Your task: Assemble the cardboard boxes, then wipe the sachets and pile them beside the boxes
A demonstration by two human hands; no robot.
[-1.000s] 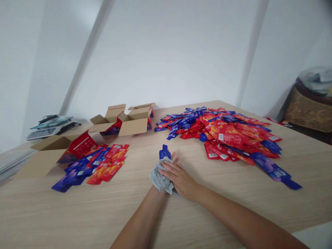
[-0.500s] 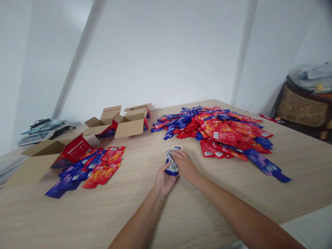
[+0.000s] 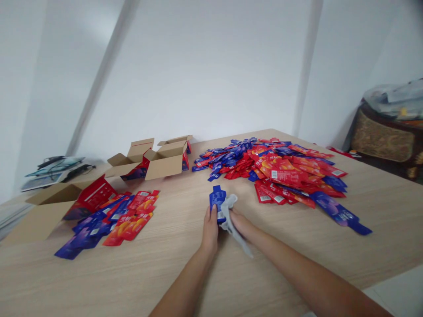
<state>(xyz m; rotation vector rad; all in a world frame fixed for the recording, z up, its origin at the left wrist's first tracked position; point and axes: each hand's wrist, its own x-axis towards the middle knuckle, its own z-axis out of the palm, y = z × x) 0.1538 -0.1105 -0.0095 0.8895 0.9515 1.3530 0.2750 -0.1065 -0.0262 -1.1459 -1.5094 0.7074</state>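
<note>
- While the bare left hand (image 3: 210, 231) clamps a flat, dark-blue, narrow-necked pouch (image 3: 216, 197), thumb across its face and other fingers hidden, the pouch's neck points towards the far edge of the pale wood-grain tabletop (image 3: 148, 268).
- Just right of it, the bare right hand (image 3: 242, 225) holds a crumpled light-grey cloth (image 3: 228, 215); its fingertips are hidden, so how they close cannot be told. The cloth covers part of the pouch's right side, its tail hanging towards the near edge.
- Towards the tabletop's left end lies an overlapping spread of red and blue flat pouches (image 3: 132, 220), against an open cardboard box (image 3: 36, 222).
- Towards the right edge sprawls a large heap of red and blue pouches (image 3: 280, 169), one blue pouch (image 3: 333, 209) jutting towards the near right.
- Further open cardboard boxes (image 3: 165, 168) stand by the far edge; beyond the right edge is a brown patterned chair (image 3: 383, 136).
- Half a second ago the cloth covered most of the pouch; now it has swung right, baring the blue face.
</note>
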